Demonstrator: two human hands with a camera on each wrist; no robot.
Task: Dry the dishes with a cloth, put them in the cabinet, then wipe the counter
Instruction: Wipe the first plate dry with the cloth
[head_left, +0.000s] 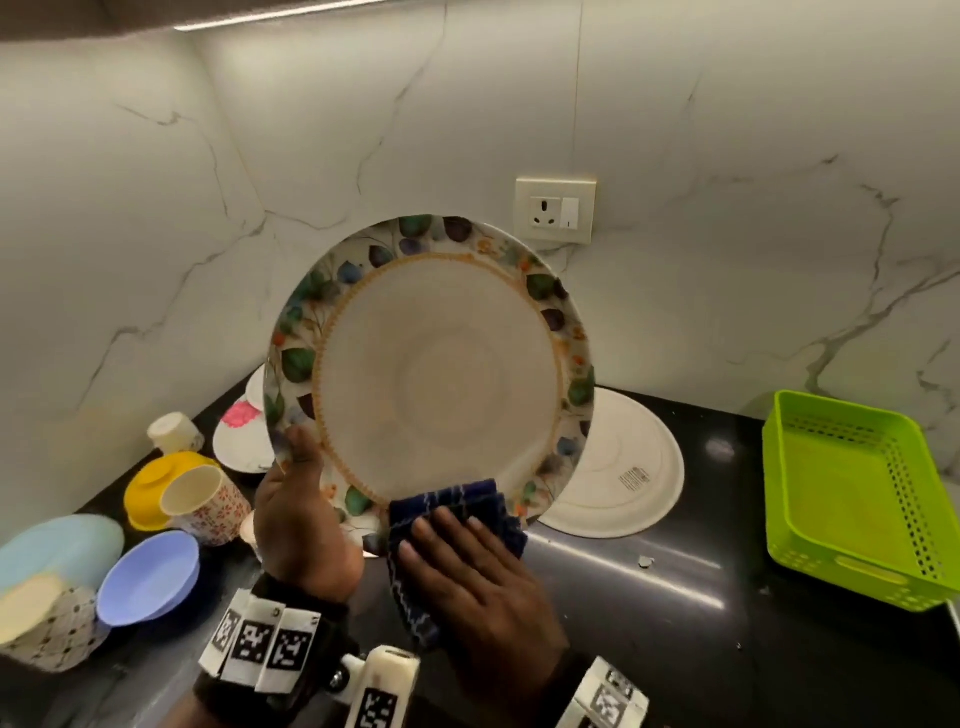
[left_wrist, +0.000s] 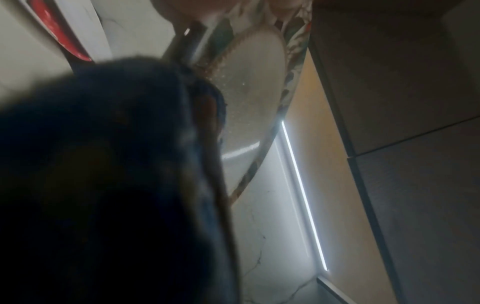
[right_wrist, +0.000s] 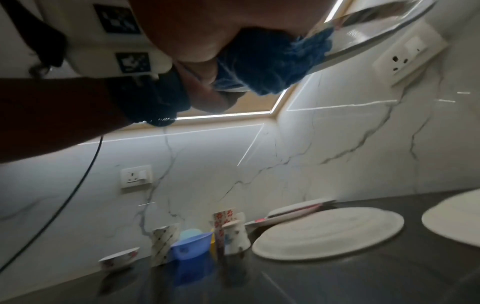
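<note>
I hold a round plate with a leaf-patterned rim (head_left: 441, 364) upright over the black counter (head_left: 649, 623), its face toward me. My left hand (head_left: 298, 457) grips its lower-left rim, thumb on the front, fingers hidden behind. My right hand (head_left: 447, 530) holds a dark blue cloth (head_left: 457, 501) folded over the plate's bottom rim, fingers laid flat on it. The right wrist view shows the cloth (right_wrist: 272, 59) bunched under the palm against the plate's edge (right_wrist: 376, 35). In the left wrist view the cloth (left_wrist: 103, 164) is a dark blur beside the plate (left_wrist: 254, 102).
A white plate (head_left: 623, 467) lies face down behind the held plate. An empty green basket (head_left: 852, 488) stands at the right. At the left are a yellow bowl (head_left: 150, 483), a floral cup (head_left: 208, 501), a lavender bowl (head_left: 150, 577) and more dishes. A wall socket (head_left: 555, 210) is behind.
</note>
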